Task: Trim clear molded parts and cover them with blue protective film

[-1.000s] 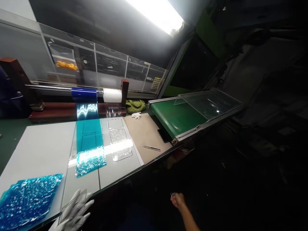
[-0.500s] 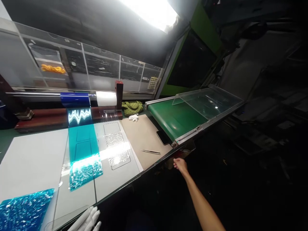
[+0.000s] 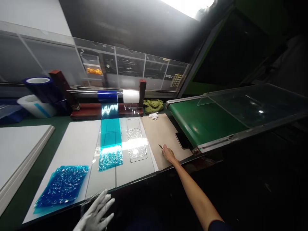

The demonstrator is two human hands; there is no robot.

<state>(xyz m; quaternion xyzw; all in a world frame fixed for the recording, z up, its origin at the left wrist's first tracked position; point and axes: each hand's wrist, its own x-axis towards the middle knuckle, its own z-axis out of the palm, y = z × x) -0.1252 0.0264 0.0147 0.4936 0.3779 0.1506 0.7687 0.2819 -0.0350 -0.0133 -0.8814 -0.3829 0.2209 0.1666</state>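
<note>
Under the right grip point(image 3: 169, 154), shut on tweezers point(image 3: 160, 147), lies a tan mat point(image 3: 163, 134); the left grip point(image 3: 96, 213) is open, near blue film point(image 3: 61, 186).

A factory workshop with a green conveyor belt point(image 3: 204, 123) and blue film roll point(image 3: 40, 89)

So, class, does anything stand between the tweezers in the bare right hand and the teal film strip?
Nothing raised shows. The right hand pinches the tweezers above the tan board. Between them and the teal film strip lie only the pale panel and a flat, clear textured piece.
</note>
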